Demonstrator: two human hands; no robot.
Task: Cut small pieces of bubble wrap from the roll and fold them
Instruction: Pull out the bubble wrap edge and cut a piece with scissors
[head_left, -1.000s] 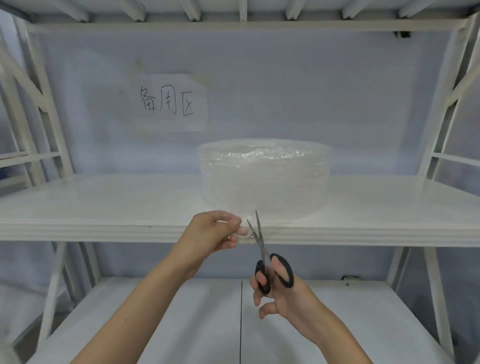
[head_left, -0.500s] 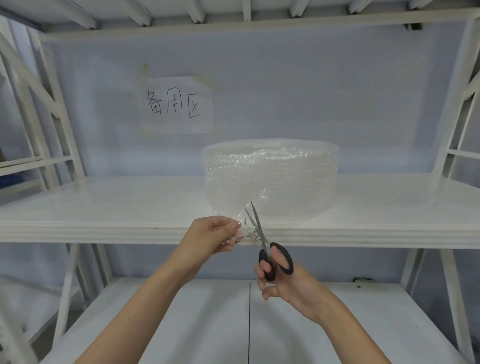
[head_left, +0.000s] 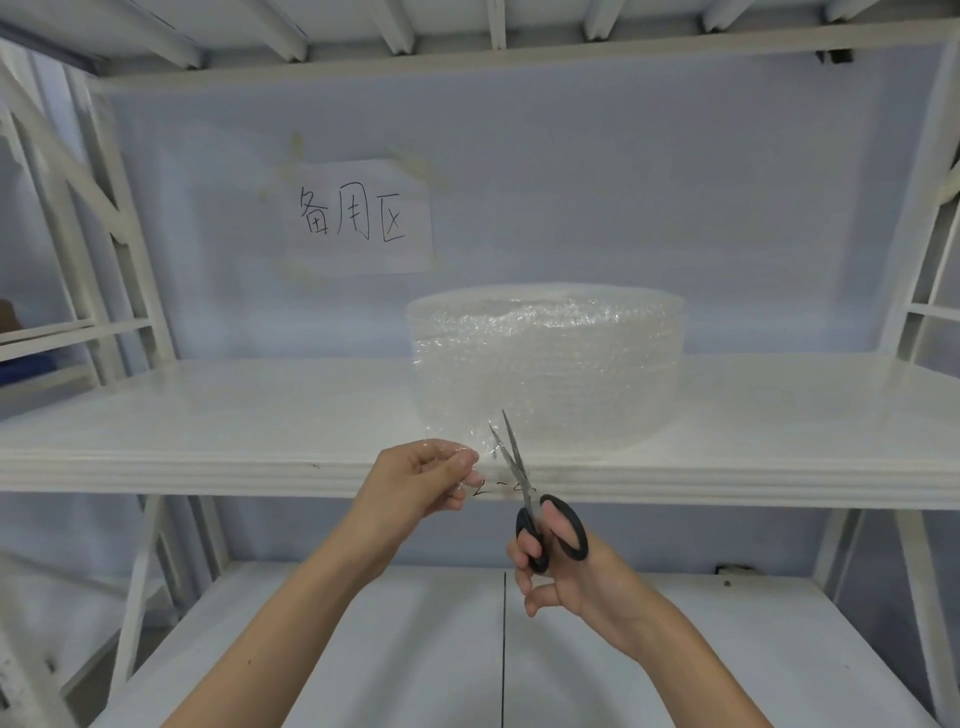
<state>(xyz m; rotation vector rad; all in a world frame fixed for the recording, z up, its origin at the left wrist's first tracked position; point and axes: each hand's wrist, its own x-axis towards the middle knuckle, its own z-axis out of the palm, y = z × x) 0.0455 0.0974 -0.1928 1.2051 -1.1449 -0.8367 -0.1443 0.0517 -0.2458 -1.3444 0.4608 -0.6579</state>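
Note:
A clear bubble wrap roll (head_left: 550, 358) lies flat on the white middle shelf (head_left: 208, 415). Its loose end (head_left: 467, 441) hangs forward over the shelf's front edge. My left hand (head_left: 421, 483) pinches that loose end between thumb and fingers. My right hand (head_left: 566, 566) holds black-handled scissors (head_left: 524, 488), fingers through the loops. The blades point up and are slightly apart, straddling the wrap just right of my left fingers, in front of the roll's lower part.
A paper sign (head_left: 358, 218) with handwritten characters is taped to the back wall. White frame posts (head_left: 130, 234) stand at both sides. A lower white shelf (head_left: 415, 649) lies beneath my arms.
The scissors have risen and moved further up into the wrap, blades still slightly apart. My left hand keeps its pinch on the loose end. The view has shifted slightly.

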